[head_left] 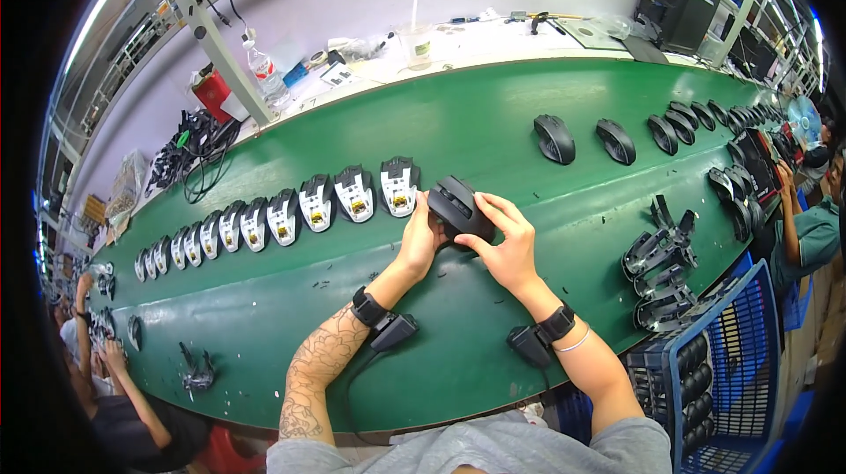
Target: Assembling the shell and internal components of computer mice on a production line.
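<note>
Between both hands I hold a black computer mouse [460,207] above the green bench. My left hand [420,240] is closed on its left side, fingers partly hidden by the mouse. My right hand [506,243] grips the right side, thumb at the near edge and fingers along the far one. Just left of the mouse, a half-assembled mouse [399,185] with white inside and a yellow part ends a long row of similar ones. Farther right, a finished-looking black mouse [554,139] lies on the bench, with another black mouse [616,141] beside it.
Black plastic shells [661,254] are piled at right, near a blue basket [765,359] holding black parts. A white shelf [370,77] with a bottle [264,69] and cup runs behind the green bench [352,386]. Co-workers' hands [113,358] show at left and right.
</note>
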`<move>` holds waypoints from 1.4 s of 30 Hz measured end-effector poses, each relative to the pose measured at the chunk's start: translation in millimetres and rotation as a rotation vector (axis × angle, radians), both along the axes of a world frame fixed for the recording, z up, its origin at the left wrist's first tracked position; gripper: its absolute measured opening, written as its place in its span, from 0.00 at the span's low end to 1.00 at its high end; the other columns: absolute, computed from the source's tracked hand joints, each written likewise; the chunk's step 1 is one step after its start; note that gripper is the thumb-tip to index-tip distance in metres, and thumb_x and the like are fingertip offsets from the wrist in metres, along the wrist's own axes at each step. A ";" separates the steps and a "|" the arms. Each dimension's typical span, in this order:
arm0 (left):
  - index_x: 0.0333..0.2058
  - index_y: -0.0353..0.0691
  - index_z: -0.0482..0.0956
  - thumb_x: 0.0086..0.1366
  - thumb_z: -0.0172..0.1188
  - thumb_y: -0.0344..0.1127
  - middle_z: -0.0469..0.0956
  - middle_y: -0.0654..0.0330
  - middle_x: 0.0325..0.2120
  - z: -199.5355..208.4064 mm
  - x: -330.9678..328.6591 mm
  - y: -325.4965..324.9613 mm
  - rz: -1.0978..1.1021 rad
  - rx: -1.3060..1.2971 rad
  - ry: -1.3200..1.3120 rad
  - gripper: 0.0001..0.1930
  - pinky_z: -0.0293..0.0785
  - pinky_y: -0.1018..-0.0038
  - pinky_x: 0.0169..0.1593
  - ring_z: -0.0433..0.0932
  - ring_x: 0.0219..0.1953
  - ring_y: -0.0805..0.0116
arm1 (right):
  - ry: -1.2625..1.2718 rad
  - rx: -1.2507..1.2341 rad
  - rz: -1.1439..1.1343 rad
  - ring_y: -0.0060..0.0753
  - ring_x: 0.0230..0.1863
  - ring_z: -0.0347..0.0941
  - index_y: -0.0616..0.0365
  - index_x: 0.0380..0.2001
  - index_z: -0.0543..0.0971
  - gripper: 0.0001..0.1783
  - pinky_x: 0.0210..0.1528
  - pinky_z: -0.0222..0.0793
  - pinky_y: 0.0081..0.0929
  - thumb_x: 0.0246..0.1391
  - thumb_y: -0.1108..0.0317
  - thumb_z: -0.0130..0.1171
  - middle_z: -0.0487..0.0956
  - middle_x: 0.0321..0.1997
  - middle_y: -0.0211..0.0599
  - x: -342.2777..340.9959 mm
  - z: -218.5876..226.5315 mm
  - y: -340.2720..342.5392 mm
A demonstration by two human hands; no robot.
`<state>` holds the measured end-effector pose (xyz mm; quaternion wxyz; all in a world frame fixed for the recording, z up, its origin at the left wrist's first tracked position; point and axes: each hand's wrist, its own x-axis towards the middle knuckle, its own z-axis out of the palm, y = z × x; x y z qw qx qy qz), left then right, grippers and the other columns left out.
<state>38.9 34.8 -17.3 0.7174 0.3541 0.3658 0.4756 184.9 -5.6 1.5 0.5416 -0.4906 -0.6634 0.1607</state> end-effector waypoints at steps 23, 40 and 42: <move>0.45 0.39 0.62 0.47 0.66 0.25 0.72 0.59 0.37 28.7 -1.2 -8.5 0.120 0.146 0.016 0.27 0.75 0.74 0.41 0.75 0.39 0.69 | 0.403 -0.174 0.110 0.34 0.48 0.68 0.60 0.56 0.64 0.35 0.46 0.68 0.29 0.44 0.64 0.64 0.67 0.53 0.44 -2.7 -1.2 -0.8; 0.41 0.40 0.68 0.52 0.61 0.32 0.73 0.61 0.35 23.3 0.3 -9.4 0.117 0.005 -0.004 0.17 0.73 0.71 0.41 0.75 0.38 0.69 | 0.879 -0.636 0.291 0.21 0.32 0.70 0.61 0.28 0.74 0.14 0.39 0.69 0.24 0.54 0.59 0.55 0.75 0.30 0.31 12.1 -27.7 8.8; 0.41 0.41 0.69 0.55 0.59 0.37 0.74 0.61 0.35 21.3 -6.1 -3.9 0.114 -0.074 0.025 0.15 0.72 0.70 0.42 0.74 0.38 0.69 | 0.821 -0.670 0.267 0.21 0.32 0.70 0.61 0.28 0.75 0.15 0.38 0.69 0.24 0.53 0.58 0.55 0.75 0.31 0.31 15.9 -24.2 11.4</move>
